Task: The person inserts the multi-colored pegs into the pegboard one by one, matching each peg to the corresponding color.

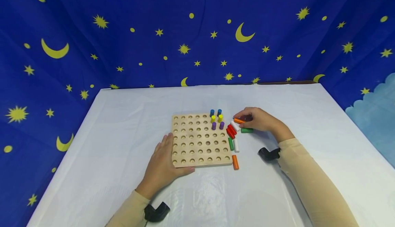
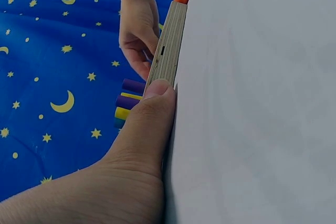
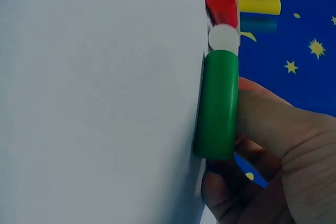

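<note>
A square wooden pegboard (image 1: 199, 139) with rows of holes lies on the table. My left hand (image 1: 162, 162) rests at its near left corner, fingers straight along the left side and thumb (image 2: 149, 114) against the front edge. Pairs of blue (image 1: 219, 112), yellow (image 1: 220, 118) and purple pegs (image 1: 222, 126) stand upright at the far right of the board. Beyond its right side, my right hand (image 1: 259, 119) pinches an orange peg (image 1: 239, 120) between thumb and curled fingers. A green peg (image 3: 218, 106) lies right by the thumb, and a white peg (image 1: 235, 126) is close by.
Two red pegs (image 1: 231, 131), another green peg (image 1: 230, 144), another white peg (image 1: 236, 145) and another orange peg (image 1: 235, 162) lie along the board's right edge. A white cover lies over the table (image 1: 123, 124). Behind it hangs a blue star-patterned cloth (image 1: 154, 48).
</note>
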`<state>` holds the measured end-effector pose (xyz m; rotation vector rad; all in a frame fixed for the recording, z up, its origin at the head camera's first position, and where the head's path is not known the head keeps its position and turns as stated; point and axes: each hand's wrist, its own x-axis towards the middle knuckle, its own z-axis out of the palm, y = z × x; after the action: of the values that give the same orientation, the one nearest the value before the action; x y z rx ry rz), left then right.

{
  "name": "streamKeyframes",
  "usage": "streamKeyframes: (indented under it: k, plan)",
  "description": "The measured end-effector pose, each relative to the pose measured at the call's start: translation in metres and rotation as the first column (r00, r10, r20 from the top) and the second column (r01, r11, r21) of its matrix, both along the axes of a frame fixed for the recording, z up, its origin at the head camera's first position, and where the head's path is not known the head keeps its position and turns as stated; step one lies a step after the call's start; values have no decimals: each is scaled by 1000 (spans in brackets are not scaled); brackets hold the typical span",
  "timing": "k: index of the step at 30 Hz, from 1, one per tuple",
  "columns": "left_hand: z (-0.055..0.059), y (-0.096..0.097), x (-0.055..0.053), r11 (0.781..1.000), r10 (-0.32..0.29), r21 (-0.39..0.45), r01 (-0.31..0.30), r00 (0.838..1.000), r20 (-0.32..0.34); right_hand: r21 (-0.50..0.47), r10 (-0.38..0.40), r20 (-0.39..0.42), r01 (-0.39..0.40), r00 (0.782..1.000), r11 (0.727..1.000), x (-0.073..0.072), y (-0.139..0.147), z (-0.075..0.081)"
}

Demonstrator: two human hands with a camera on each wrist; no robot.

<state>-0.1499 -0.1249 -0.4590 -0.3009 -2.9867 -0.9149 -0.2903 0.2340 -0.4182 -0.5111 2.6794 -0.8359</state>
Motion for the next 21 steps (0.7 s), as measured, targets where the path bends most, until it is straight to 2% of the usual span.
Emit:
streamKeyframes:
  k: [11, 17, 21]
  plan:
    - [1, 0, 0, 1000, -3, -2, 3, 1000, 3, 31, 76, 17, -77, 997, 997, 0, 1, 0]
    - [-1, 0, -1, 1000, 0, -9, 0, 1000, 8, 1, 45, 3, -45, 999, 999, -1, -1, 0]
    - [-1, -1, -1, 1000, -1, -10, 1, 1000, 7, -64, 22, -15, -23, 1000, 998, 0, -3, 1]
